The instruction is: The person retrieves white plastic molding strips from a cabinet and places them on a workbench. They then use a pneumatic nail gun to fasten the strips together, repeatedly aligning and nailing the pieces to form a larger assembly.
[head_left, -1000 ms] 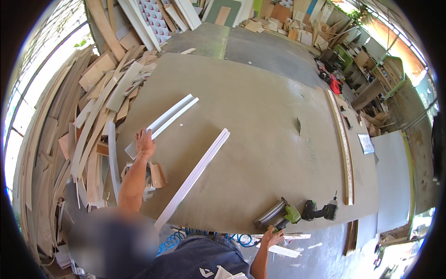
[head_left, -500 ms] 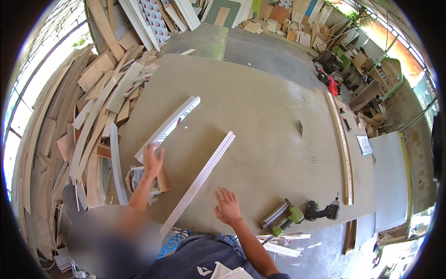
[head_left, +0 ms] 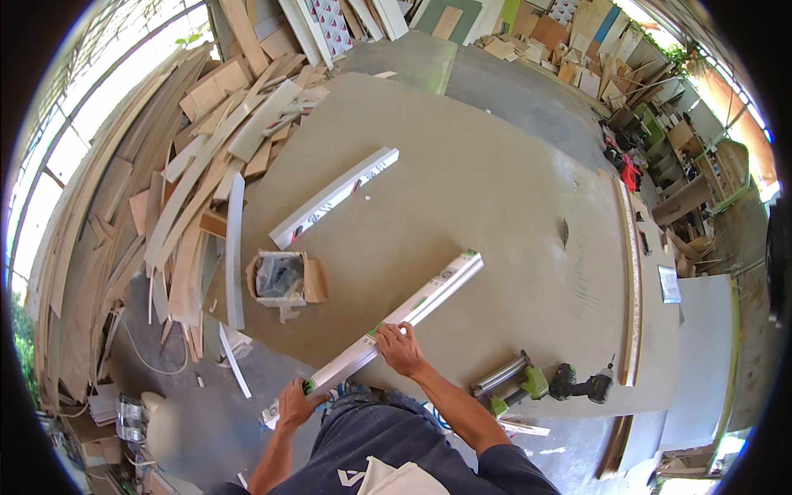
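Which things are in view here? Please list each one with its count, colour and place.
Long straight profile with green marks: 1, white, in both hands
Second long straight profile: 1, white, on the board beyond the box
Broad flat board: 1, tan, centre
Open cardboard box: 1, brown, left on the board
Silver-and-green power tool: 1, near right edge
Black cordless drill: 1, black, right of that tool
Long narrow strip: 1, whitish and brown, right side
Wooden offcuts: too many to count, brown and white, heaped left and far
Person's shirt: 1, dark blue, bottom
Left hand: 1, bare, at the held profile's near end
Right hand: 1, bare, further along it
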`<state>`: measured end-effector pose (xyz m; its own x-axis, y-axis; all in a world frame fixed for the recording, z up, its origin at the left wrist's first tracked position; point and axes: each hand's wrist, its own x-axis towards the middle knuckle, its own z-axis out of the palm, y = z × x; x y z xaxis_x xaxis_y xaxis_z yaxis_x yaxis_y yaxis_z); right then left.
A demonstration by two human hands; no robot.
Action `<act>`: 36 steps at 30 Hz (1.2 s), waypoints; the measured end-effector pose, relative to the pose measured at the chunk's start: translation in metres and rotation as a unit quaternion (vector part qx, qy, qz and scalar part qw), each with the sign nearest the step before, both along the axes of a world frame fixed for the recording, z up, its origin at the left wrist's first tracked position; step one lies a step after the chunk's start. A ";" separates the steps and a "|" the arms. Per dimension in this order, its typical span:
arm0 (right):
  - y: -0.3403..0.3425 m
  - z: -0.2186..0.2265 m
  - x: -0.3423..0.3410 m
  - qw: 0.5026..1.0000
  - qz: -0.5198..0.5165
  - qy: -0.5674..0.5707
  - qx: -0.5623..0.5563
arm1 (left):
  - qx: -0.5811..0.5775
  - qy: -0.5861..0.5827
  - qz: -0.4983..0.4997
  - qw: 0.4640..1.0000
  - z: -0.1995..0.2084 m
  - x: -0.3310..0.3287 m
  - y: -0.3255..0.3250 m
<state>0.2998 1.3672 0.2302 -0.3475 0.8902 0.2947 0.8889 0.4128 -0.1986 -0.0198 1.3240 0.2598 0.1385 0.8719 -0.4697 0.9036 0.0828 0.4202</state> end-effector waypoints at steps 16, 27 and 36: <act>-0.125 0.007 0.083 0.989 -0.127 0.064 0.028 | 0.030 -0.073 -0.247 0.966 0.014 0.062 0.056; -0.134 -0.007 0.088 0.977 -0.181 0.109 0.027 | 0.248 -0.020 -0.132 0.960 -0.021 0.067 0.031; -0.135 0.031 0.155 0.934 -0.349 0.064 -0.050 | 0.262 -0.114 0.033 0.958 -0.016 -0.011 -0.002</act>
<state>0.4546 1.2322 0.2612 0.3600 0.9117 0.1979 0.9006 -0.2843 -0.3287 -0.0307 1.3218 0.2436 0.1210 0.9902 0.0703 0.7835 -0.1387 0.6057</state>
